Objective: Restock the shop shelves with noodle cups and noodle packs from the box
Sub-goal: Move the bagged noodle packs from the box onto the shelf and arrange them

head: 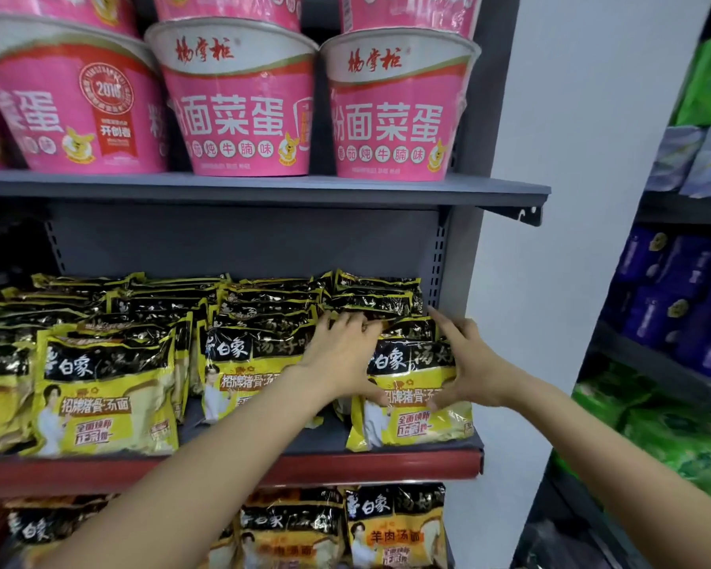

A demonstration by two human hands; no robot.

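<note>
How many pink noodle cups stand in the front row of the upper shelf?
3 whole: left, middle, right. A fourth is cropped at the left edge; more are stacked above.

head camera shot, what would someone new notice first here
The big pink noodle cups stacked along the upper shelf catch the eye first. Below them, on the middle shelf, both hands reach into the rightmost row of yellow and black noodle packs: the left hand rests on the packs behind, and the right hand grips the front pack by its right side.
</note>
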